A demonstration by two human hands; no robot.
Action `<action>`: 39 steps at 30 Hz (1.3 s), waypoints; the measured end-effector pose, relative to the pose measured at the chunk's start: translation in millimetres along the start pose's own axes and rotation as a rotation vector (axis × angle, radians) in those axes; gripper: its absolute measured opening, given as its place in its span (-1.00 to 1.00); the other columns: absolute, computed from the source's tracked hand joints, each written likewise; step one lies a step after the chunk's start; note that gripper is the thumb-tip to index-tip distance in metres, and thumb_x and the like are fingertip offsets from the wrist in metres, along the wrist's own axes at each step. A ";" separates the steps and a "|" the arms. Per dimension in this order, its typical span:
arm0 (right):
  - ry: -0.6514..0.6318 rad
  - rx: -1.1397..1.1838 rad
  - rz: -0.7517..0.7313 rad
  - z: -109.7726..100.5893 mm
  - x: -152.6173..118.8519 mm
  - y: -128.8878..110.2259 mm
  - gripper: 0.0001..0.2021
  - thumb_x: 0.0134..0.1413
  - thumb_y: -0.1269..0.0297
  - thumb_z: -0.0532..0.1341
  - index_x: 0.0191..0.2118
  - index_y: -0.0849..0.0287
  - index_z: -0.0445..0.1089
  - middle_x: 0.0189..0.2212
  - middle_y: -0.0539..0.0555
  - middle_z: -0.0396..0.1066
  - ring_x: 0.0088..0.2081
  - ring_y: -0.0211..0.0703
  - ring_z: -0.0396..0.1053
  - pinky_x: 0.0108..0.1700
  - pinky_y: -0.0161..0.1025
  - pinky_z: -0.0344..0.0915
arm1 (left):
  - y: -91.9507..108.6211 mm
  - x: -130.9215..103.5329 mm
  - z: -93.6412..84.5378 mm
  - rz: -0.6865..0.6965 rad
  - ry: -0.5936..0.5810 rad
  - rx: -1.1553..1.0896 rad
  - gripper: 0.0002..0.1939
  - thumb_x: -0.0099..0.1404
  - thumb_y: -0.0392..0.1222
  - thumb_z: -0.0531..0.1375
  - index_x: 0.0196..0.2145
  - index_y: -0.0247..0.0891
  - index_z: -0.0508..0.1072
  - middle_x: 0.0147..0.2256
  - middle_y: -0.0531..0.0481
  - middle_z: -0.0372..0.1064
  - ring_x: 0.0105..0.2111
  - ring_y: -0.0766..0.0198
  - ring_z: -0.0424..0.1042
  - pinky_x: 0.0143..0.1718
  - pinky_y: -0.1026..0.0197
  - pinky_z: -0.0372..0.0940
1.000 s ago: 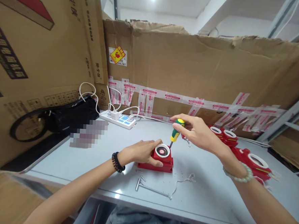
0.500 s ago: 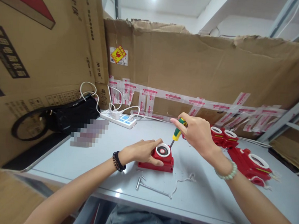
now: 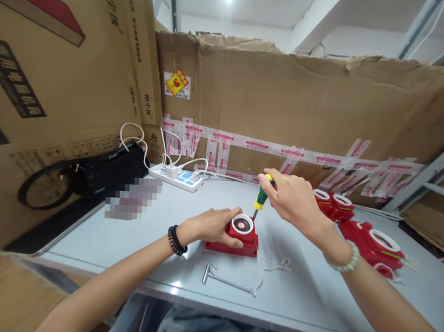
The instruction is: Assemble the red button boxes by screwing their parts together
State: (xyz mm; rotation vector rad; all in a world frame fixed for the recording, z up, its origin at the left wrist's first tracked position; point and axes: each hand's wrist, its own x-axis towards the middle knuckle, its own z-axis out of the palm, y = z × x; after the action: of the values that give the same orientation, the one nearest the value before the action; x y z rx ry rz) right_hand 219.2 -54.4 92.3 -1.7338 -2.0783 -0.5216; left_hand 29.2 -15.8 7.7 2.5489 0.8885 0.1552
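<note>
A red box-shaped device (image 3: 234, 249) with a white ring around a round dark window rests on the table. My left hand (image 3: 215, 226) is wrapped over its left side, thumb across the front and fingers behind. In my right hand (image 3: 293, 196) is a screwdriver (image 3: 259, 201) with a green and yellow handle. Its shaft points down and its tip meets the back right corner of the device; the tip itself is hard to make out. In front of the device lies a small metal hammer (image 3: 228, 282), tied to a white string (image 3: 272, 267), with small screws (image 3: 213, 265) close by.
More red devices (image 3: 371, 245) stand at the right of the grey table (image 3: 126, 250). A white power strip (image 3: 179, 178) with plugged cables lies at the back left, beside a black bag (image 3: 112, 172). Cardboard walls (image 3: 271, 99) enclose the back and left.
My right hand has shifted slightly and turned about the screwdriver, whose handle now stands more upright. My left hand and the red device stay in place.
</note>
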 end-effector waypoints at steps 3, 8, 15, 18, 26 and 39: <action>-0.107 0.358 -0.193 -4.7 -2.8 4.9 -0.56 0.29 0.14 -0.16 0.12 0.15 0.25 -0.16 0.13 0.48 -0.29 -0.16 0.42 -0.28 -0.25 0.22 | 0.4 0.0 -0.2 -0.005 -0.004 0.009 -0.47 0.11 0.25 0.15 -0.11 -0.12 0.15 -0.19 -0.03 0.38 -0.26 0.08 0.41 -0.32 0.20 0.22; 0.043 0.088 -0.009 3.6 -1.7 3.1 -0.49 0.21 -0.07 -0.08 -0.28 0.23 0.45 -0.51 0.16 0.48 -0.49 -0.09 0.40 -0.44 -0.24 0.13 | -0.3 1.2 0.5 -0.001 0.002 0.016 -0.45 0.11 0.25 0.16 -0.09 -0.11 0.14 -0.17 -0.03 0.38 -0.24 0.07 0.41 -0.30 0.19 0.22; -0.138 0.245 -0.191 -6.7 -6.6 13.0 -0.60 0.25 0.16 -0.12 0.11 0.15 0.20 -0.09 0.16 0.43 -0.24 -0.12 0.43 -0.29 -0.24 0.21 | -1.2 0.9 1.6 0.001 -0.001 0.005 -0.45 0.10 0.26 0.15 -0.09 -0.10 0.14 -0.18 -0.02 0.38 -0.26 0.08 0.41 -0.32 0.20 0.23; -0.253 0.408 -0.257 -11.2 -3.8 14.0 -0.65 0.22 0.12 -0.04 0.05 0.08 0.24 -0.22 0.06 0.48 -0.40 -0.22 0.40 -0.36 -0.28 0.21 | -1.1 1.3 1.4 0.003 -0.001 0.011 -0.46 0.11 0.26 0.14 -0.10 -0.11 0.14 -0.18 -0.03 0.38 -0.25 0.07 0.41 -0.32 0.19 0.22; 0.051 -0.077 0.038 7.2 5.9 -7.5 -0.48 0.18 -0.11 -0.11 -0.31 0.21 0.40 -0.53 0.17 0.45 -0.48 -0.04 0.39 -0.49 -0.25 0.03 | -0.3 1.1 0.3 -0.005 -0.002 0.018 -0.47 0.11 0.25 0.15 -0.11 -0.11 0.14 -0.19 -0.02 0.38 -0.26 0.08 0.41 -0.32 0.19 0.21; 0.117 0.040 0.094 13.8 8.4 1.7 -0.57 0.13 -0.06 0.00 -0.44 0.21 0.38 -0.64 0.09 0.37 -0.59 -0.16 0.29 -0.51 -0.27 -0.04 | -1.5 2.2 2.1 -0.031 0.000 0.010 -0.41 0.09 0.26 0.16 -0.05 -0.09 0.14 -0.15 -0.05 0.37 -0.22 0.06 0.40 -0.27 0.17 0.22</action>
State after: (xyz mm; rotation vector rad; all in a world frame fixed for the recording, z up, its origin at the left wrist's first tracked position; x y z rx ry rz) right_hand 218.8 -40.0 84.8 -1.7257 -1.9043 -0.5361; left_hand 30.5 -14.2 5.1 2.5432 0.9304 0.1414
